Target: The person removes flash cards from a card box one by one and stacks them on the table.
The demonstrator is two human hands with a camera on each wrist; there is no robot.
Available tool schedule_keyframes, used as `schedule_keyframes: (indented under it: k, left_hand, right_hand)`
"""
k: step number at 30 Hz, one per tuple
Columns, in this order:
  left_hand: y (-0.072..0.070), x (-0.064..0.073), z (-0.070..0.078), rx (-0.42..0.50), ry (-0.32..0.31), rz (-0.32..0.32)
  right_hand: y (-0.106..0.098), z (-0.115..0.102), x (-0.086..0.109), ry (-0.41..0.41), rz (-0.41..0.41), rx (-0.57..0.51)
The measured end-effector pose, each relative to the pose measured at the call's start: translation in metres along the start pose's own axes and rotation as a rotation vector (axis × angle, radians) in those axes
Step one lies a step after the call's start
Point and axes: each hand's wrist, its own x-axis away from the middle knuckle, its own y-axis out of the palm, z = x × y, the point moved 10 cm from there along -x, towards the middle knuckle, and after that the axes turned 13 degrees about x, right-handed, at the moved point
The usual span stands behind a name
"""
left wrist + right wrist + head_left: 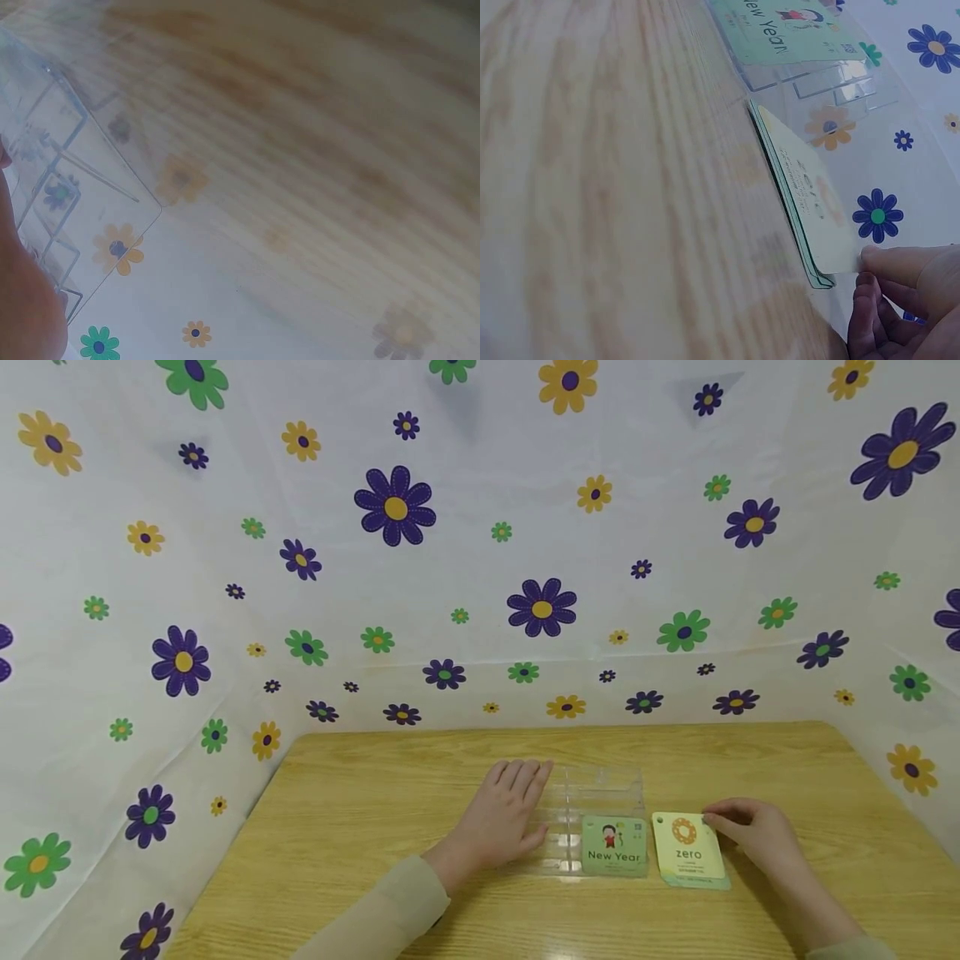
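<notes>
A clear plastic card holder (556, 842) with several compartments sits on the table. My left hand (495, 822) lies over its left part, fingers extended toward the back. In the left wrist view, the holder's clear edge (112, 142) shows beside that hand. A green "New Year" card (613, 852) stands in the front right compartment. Right of the holder is a small stack of cards, its green edges (786, 199) showing, topped by a pale yellow "zero" card (686, 860) with a ring picture. My right hand (765, 842) pinches the yellow card's upper right corner between thumb and fingers.
The wooden table (360, 793) has its back edge just behind the holder. A white cloth with printed flowers (465, 560) hangs along the back and both sides.
</notes>
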Motion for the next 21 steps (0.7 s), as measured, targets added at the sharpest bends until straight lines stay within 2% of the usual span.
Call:
schedule_keyframes:
  k: [8, 21]
  left_hand:
    - [-0.0010, -0.0003, 0.0009, -0.015, 0.008, 0.011]
    - [-0.0004, -0.0010, 0.0004, 0.000, 0.000, -0.005]
  right_hand:
    - [-0.0014, 0.0003, 0.0012, 0.007, 0.009, -0.002]
    - [-0.0022, 0.0004, 0.0027, 0.003, 0.007, -0.041]
